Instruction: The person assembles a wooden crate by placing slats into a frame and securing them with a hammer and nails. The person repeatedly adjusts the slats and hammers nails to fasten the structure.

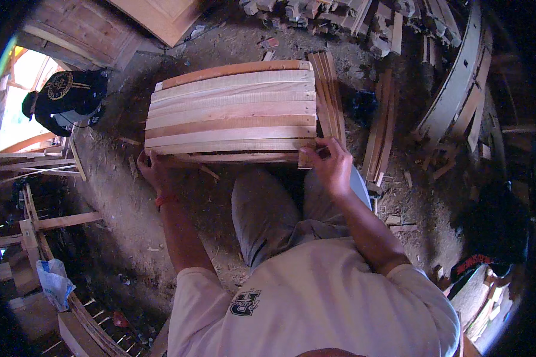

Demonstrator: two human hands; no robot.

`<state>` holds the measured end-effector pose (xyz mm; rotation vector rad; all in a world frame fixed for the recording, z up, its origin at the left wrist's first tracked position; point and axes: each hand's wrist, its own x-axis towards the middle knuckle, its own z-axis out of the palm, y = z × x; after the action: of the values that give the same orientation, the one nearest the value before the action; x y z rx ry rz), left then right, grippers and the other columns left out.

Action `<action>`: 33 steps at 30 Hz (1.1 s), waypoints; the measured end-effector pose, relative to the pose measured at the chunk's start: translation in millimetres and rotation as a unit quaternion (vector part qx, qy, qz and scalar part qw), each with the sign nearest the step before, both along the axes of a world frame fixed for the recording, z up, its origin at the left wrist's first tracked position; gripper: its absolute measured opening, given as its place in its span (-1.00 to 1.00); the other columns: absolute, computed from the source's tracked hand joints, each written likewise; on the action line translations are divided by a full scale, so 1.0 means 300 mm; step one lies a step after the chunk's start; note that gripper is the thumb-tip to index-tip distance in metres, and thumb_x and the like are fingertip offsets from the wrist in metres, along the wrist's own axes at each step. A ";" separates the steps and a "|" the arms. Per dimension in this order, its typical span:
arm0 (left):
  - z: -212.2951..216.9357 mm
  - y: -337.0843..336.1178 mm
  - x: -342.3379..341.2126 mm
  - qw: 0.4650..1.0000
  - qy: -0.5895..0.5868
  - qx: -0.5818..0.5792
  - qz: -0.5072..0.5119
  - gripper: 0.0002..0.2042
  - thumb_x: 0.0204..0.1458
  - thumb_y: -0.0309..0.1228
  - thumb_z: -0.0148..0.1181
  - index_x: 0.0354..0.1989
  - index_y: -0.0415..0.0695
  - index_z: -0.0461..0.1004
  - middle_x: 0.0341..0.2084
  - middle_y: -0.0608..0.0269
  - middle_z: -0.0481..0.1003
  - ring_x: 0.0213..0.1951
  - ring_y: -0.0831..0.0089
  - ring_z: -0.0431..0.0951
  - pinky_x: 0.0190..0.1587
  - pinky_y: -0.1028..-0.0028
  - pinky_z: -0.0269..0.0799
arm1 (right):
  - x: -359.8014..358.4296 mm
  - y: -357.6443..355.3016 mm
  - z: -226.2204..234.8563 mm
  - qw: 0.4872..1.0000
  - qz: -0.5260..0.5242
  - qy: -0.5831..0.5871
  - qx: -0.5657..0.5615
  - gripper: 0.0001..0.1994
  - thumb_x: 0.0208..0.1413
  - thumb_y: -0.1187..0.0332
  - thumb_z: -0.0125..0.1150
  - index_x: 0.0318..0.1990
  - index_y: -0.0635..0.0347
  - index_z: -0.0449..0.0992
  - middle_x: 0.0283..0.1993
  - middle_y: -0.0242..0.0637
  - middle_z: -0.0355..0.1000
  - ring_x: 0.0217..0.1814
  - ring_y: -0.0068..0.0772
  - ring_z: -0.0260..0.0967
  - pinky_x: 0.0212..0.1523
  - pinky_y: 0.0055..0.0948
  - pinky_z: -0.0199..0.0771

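Note:
A slatted wooden panel (232, 110), made of several pale and reddish strips laid side by side, stands in front of my knees. Along its near edge runs a wooden slat (244, 158), with a dark gap beside it. My left hand (153, 171) has its fingers closed at the left end of this slat. At the near right corner, my right hand (333, 165) has thumb and fingertips pinched together over the slat's other end. Whatever lies between those fingertips is too small to make out. Small dark marks dot the strips' right ends.
Long wooden strips (329, 89) lean just right of the panel, with more strips (382, 128) beyond. Wood offcuts (315, 15) are heaped at the back. A person in dark clothes (71, 98) bends at the far left. A plastic bag (55, 284) hangs on timber at the lower left.

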<state>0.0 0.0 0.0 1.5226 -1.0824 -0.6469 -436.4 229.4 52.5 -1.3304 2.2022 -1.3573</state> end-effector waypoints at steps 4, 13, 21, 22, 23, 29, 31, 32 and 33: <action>0.013 0.016 -0.019 1.000 -0.018 -0.003 0.010 -0.54 0.32 -0.29 0.20 0.25 -0.34 0.30 0.19 0.00 0.40 0.18 0.23 0.44 0.29 0.27 0.34 | 0.000 0.002 0.014 0.999 -0.001 -0.045 0.007 -0.61 -0.09 0.20 0.65 -0.21 0.24 0.63 -0.29 -0.08 0.61 -0.31 -0.17 0.62 -0.26 -0.23 0.63; 0.071 0.034 -0.067 0.999 0.031 0.001 -0.040 -0.58 0.32 -0.33 0.20 0.22 -0.33 0.33 0.15 0.03 0.45 0.17 0.24 0.45 0.26 0.27 0.38 | -0.019 0.007 -0.005 1.000 0.015 0.018 -0.009 -0.67 -0.05 0.28 0.60 -0.17 0.25 0.66 -0.26 -0.11 0.62 -0.30 -0.17 0.63 -0.24 -0.25 0.62; -0.021 0.014 -0.026 0.998 0.036 -0.051 0.000 -0.57 0.24 -0.36 0.30 0.20 -0.30 0.36 0.11 0.07 0.46 0.13 0.29 0.46 0.20 0.30 0.41 | 0.007 0.018 0.009 0.982 0.022 0.187 0.009 -0.69 0.06 0.18 0.49 -0.15 0.19 0.70 -0.28 -0.12 0.63 -0.33 -0.12 0.64 -0.34 -0.21 0.65; -0.004 0.017 -0.024 0.999 -0.023 -0.044 0.012 -0.56 0.24 -0.36 0.30 0.20 -0.30 0.36 0.11 0.08 0.46 0.12 0.28 0.46 0.20 0.30 0.40 | 0.008 0.022 0.009 0.981 0.015 0.193 0.024 -0.68 0.07 0.18 0.49 -0.14 0.23 0.70 -0.31 -0.09 0.62 -0.35 -0.11 0.63 -0.31 -0.22 0.64; 0.015 0.018 -0.023 0.996 -0.083 -0.037 0.023 -0.56 0.25 -0.35 0.30 0.20 -0.31 0.36 0.10 0.08 0.45 0.12 0.28 0.46 0.20 0.29 0.40 | 0.014 0.019 0.010 0.979 0.007 0.199 0.039 -0.66 0.09 0.19 0.50 -0.12 0.27 0.70 -0.34 -0.06 0.61 -0.36 -0.10 0.62 -0.29 -0.23 0.63; -0.009 0.018 -0.026 0.995 -0.062 -0.043 0.064 -0.54 0.25 -0.29 0.31 0.19 -0.31 0.36 0.07 0.08 0.45 0.10 0.26 0.45 0.21 0.27 0.39 | 0.014 0.027 -0.014 0.980 0.014 0.199 0.023 -0.65 0.13 0.13 0.43 -0.05 0.19 0.69 -0.30 -0.07 0.63 -0.38 -0.05 0.63 -0.36 -0.14 0.64; -0.042 0.004 -0.009 0.995 -0.042 -0.054 0.068 -0.55 0.25 -0.29 0.31 0.17 -0.30 0.36 0.07 0.07 0.44 0.10 0.26 0.45 0.20 0.28 0.40 | 0.018 0.024 -0.003 0.981 0.008 0.193 0.023 -0.66 0.14 0.14 0.43 -0.07 0.21 0.69 -0.28 -0.06 0.63 -0.34 -0.03 0.64 -0.34 -0.14 0.64; -0.056 -0.006 -0.004 0.996 -0.012 -0.073 0.050 -0.56 0.24 -0.29 0.31 0.16 -0.30 0.37 0.07 0.07 0.43 0.09 0.26 0.45 0.19 0.28 0.40 | 0.019 0.022 -0.005 0.982 0.003 0.186 0.031 -0.66 0.13 0.15 0.44 -0.08 0.22 0.70 -0.25 -0.05 0.64 -0.31 -0.02 0.64 -0.31 -0.15 0.64; -0.073 -0.016 -0.005 0.995 0.019 -0.089 0.030 -0.57 0.24 -0.29 0.32 0.15 -0.30 0.37 0.07 0.06 0.43 0.09 0.26 0.44 0.19 0.28 0.40 | 0.019 0.026 -0.006 0.983 -0.004 0.179 0.042 -0.66 0.12 0.15 0.45 -0.10 0.24 0.70 -0.23 -0.04 0.64 -0.28 -0.01 0.65 -0.29 -0.17 0.65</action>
<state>-1.4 -4.9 -21.9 1.3774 -1.0340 -0.5221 -430.8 237.1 50.7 -1.6403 2.4599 -1.0803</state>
